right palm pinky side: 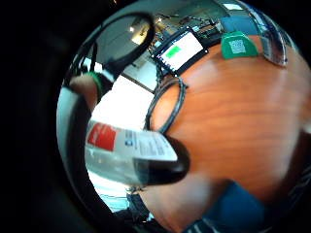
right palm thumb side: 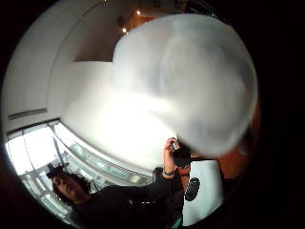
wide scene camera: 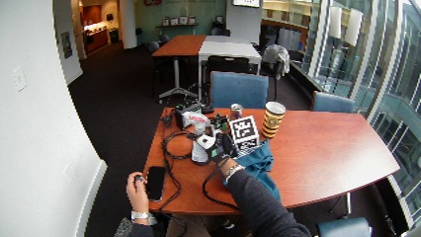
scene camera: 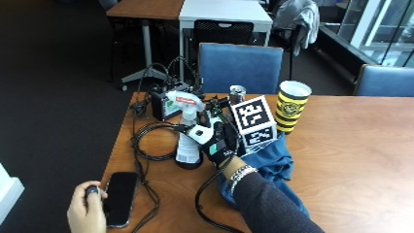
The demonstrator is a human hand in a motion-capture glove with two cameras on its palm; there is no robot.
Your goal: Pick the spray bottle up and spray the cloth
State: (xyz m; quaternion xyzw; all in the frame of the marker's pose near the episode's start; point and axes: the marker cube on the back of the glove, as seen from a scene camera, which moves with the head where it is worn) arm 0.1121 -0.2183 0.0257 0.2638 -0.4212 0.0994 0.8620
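One spray bottle [scene camera: 188,141] is standing upright on the table [scene camera: 349,150], just left of the gloved right hand [scene camera: 216,141], whose fingers are curling round it; blue cloth [scene camera: 271,162] is lying just right of the hand.

Office: meeting tables [wide scene camera: 210,47], chairs [wide scene camera: 238,89], glass walls [wide scene camera: 368,54].

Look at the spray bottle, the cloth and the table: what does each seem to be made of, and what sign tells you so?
Spray bottle: probably clear plastic with a white trigger head and a glossy printed label; light passes through its body.
Cloth: soft blue fabric, matte; it lies crumpled in folds.
Table: wood or wood-look laminate, smooth with a slight sheen; grain streaks show, but which one is unclear.
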